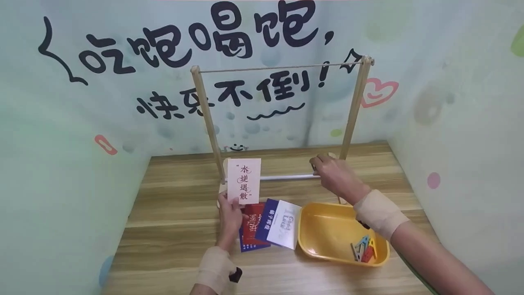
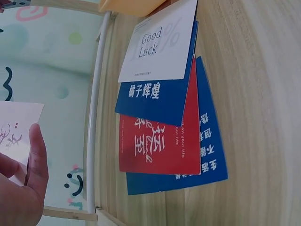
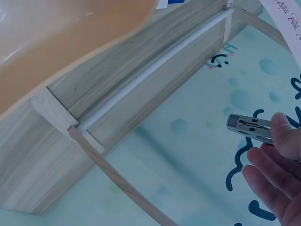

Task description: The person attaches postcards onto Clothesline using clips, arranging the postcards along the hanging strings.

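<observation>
My left hand (image 1: 230, 217) pinches a pale pink card (image 1: 244, 180) by its lower edge and holds it upright, its dark red characters facing me. In the left wrist view the thumb lies on one side of that card (image 2: 19, 127). My right hand (image 1: 337, 174) is raised over the right part of the white rod. Between its thumb and fingers it pinches a grey clothespin (image 3: 249, 128), whose tip points away from the hand. Below the left hand, overlapping cards lie on the table: a white "Good Luck" card (image 2: 160, 42), a red card (image 2: 160, 146) and blue ones (image 2: 214, 155).
A wooden frame (image 1: 208, 123) stands at the back with a string (image 1: 282, 66) across its top and a white rod (image 1: 286, 177) low down. The yellow basin (image 1: 323, 250) at the right holds several clothespins (image 1: 363, 249). Printed walls surround the wooden table (image 1: 163, 246).
</observation>
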Tool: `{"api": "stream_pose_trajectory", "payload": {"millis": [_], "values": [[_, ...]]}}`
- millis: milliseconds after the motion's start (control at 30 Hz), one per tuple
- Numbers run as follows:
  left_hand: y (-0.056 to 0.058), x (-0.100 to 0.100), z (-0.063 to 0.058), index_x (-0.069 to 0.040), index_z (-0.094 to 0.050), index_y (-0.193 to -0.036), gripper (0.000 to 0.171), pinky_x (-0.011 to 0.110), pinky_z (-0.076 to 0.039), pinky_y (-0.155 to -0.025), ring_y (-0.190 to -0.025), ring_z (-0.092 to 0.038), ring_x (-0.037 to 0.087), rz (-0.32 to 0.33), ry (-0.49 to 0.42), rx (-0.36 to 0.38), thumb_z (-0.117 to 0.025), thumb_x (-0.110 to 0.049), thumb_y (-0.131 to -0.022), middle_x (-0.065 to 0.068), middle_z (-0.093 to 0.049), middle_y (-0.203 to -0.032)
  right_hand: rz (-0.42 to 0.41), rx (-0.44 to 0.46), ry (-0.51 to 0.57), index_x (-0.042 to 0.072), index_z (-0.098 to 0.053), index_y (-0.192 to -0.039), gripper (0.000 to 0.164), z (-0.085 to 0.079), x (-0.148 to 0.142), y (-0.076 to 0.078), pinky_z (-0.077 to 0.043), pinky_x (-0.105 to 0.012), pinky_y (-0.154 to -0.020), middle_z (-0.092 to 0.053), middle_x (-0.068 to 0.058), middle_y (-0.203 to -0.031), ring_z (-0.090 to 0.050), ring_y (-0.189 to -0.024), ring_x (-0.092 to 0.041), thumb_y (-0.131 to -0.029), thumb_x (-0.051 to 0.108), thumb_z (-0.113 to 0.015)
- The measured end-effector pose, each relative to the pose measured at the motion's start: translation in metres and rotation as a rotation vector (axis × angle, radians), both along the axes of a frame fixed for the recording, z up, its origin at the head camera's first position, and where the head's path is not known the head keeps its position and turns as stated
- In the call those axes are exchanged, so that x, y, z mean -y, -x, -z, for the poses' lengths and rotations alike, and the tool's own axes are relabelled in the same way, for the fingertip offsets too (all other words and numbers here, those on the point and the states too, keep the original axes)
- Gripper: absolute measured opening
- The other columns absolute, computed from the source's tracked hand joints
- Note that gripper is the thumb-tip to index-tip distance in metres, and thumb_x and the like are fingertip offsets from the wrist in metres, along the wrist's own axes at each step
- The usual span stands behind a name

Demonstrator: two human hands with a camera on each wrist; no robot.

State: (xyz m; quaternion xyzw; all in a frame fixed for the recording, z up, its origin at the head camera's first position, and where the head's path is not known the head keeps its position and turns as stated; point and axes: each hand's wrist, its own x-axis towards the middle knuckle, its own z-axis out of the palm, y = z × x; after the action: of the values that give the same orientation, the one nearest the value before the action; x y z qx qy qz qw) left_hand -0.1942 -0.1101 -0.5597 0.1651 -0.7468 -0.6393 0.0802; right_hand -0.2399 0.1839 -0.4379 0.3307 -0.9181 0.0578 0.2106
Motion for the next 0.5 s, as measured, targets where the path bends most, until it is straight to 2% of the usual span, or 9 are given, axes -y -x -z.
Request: {"api": "stream_pose_trajectory", "payload": {"millis": [133,333,400,500], "values": [[0.003,0.004,-0.002,-0.002,-0.031,-0.136,0.032,0.047,-0.06,-0.062,-0.076,-0.062,0.023,0.021,-0.008,0.003,-0.039,-0.001,-0.105,0.027,-0.058,-0.118,-0.01,-0.005,-0.006,-0.001,-0.064,-0.099,0.016,-0.006,0.003,0.002,-0.056,-0.04,-0.055,-0.065,-0.013,-0.083,-0.065,-0.069,-0.029,-0.085,-0.003,-0.073],[0.008,0.01,-0.009,-0.006,-0.029,-0.142,0.037,0.041,-0.06,-0.065,-0.069,-0.06,0.023,0.038,-0.008,0.045,-0.038,-0.005,-0.106,0.026,-0.057,-0.128,-0.031,-0.107,-0.022,0.0,-0.063,-0.093,0.014,-0.021,0.01,0.01,-0.052,-0.038,-0.046,-0.062,-0.012,-0.081,-0.061,-0.059,-0.024,-0.085,0.0,-0.074],[0.009,0.011,-0.01,-0.006,-0.029,-0.144,0.039,0.04,-0.06,-0.064,-0.072,-0.059,0.021,0.032,-0.015,0.043,-0.039,-0.004,-0.105,0.026,-0.055,-0.131,-0.03,-0.114,-0.028,-0.001,-0.063,-0.093,0.012,-0.028,0.012,0.013,-0.054,-0.038,-0.049,-0.062,-0.013,-0.082,-0.062,-0.063,-0.025,-0.086,0.0,-0.073],[0.01,0.01,-0.012,-0.003,-0.028,-0.144,0.041,0.043,-0.061,-0.066,-0.077,-0.059,0.021,0.02,-0.016,0.032,-0.04,-0.003,-0.105,0.027,-0.055,-0.131,-0.024,-0.084,-0.046,-0.002,-0.064,-0.098,0.012,-0.036,0.016,0.015,-0.057,-0.037,-0.055,-0.064,-0.013,-0.085,-0.064,-0.068,-0.026,-0.089,0.0,-0.071]]}}
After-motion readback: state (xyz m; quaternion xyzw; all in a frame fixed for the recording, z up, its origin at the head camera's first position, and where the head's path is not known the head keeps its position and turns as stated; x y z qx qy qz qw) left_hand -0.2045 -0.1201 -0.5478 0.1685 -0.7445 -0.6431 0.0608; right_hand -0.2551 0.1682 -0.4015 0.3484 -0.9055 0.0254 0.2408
